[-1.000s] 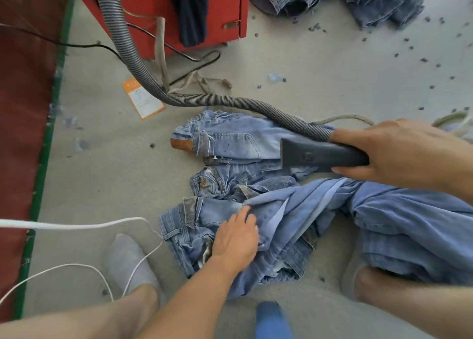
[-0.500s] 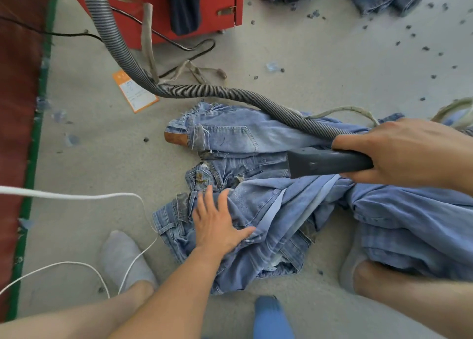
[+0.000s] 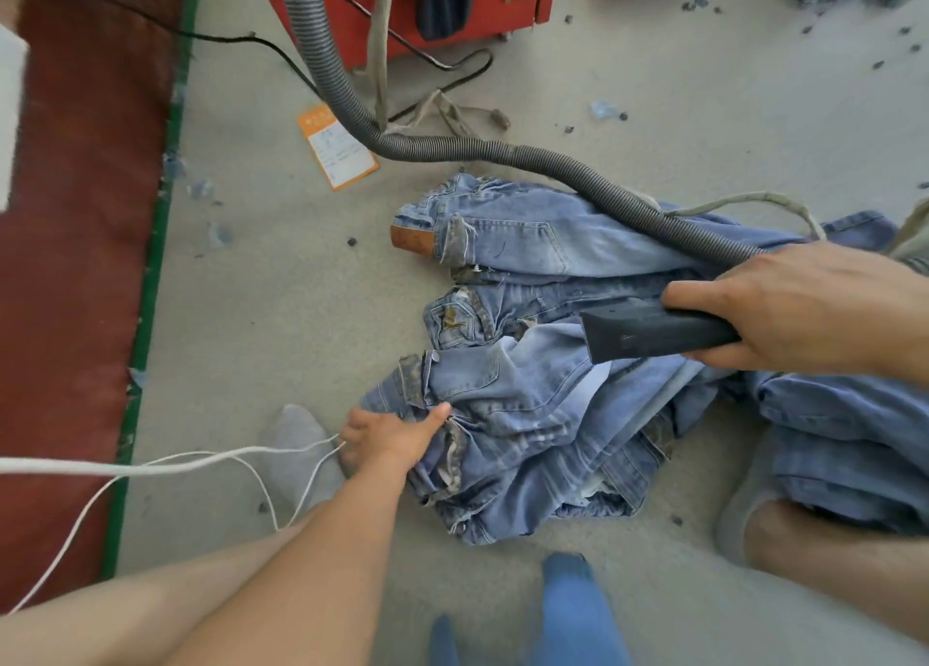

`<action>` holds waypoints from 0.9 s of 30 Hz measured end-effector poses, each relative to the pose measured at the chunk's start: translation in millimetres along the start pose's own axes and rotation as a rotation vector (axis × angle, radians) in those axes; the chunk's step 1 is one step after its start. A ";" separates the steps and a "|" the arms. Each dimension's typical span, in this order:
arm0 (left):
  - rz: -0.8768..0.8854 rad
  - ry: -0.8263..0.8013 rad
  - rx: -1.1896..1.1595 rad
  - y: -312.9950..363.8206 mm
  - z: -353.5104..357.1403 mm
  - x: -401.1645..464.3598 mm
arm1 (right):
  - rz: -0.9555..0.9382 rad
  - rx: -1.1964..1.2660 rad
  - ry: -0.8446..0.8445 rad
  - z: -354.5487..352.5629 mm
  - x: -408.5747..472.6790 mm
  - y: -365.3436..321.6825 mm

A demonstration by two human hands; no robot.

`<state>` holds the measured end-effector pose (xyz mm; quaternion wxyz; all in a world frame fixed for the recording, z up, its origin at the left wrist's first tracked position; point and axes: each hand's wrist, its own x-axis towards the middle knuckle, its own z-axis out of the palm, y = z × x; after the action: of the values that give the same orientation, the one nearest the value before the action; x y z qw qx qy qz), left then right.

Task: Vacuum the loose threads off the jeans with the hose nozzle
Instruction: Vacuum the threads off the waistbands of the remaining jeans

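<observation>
jeans [image 3: 528, 414]: soft, limp heap at frame centre, bunches easily, best pinned at the waistband | left hand [image 3: 392, 439]: grips waistband edge, lower centre | right hand [image 3: 804, 308]: wrapped around rigid nozzle [image 3: 648, 336], centre right, mouth just over denim

Single head-worn view, steeply downward, close over jeans [image 3: 528, 414] on floor [image 3: 276, 313].

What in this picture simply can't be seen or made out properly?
All in the head view:
- Nozzle: its rear is hidden inside the right hand.
- Left hand: fingertips are hidden under the jeans fold.
- Loose threads: too small to pick out.
- Hose: top edge cuts it off.
- Orange tag: print is too small to read.
</observation>
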<state>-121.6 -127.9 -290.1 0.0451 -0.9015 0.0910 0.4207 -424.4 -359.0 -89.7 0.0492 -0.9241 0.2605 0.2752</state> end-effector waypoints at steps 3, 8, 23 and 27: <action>-0.056 -0.239 -0.501 -2.3 4.6 7.1 | 0.003 -0.019 0.003 -4.1 10.9 -20.1; -0.118 -0.574 -0.784 -2.0 -20.2 -0.7 | 0.025 -0.010 0.024 -9.1 21.5 -40.0; 0.263 -0.826 -1.057 32.9 -58.4 -38.0 | 0.036 0.178 0.068 -21.1 8.7 -47.4; 0.341 -0.981 -1.061 37.9 -66.2 -47.1 | 0.027 0.290 0.043 -27.2 2.8 -39.3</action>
<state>-109.2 -169.5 -211.6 -0.4268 -0.4842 -0.0163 0.7636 -389.4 -332.8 -70.3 0.1730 -0.9094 0.3111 0.2152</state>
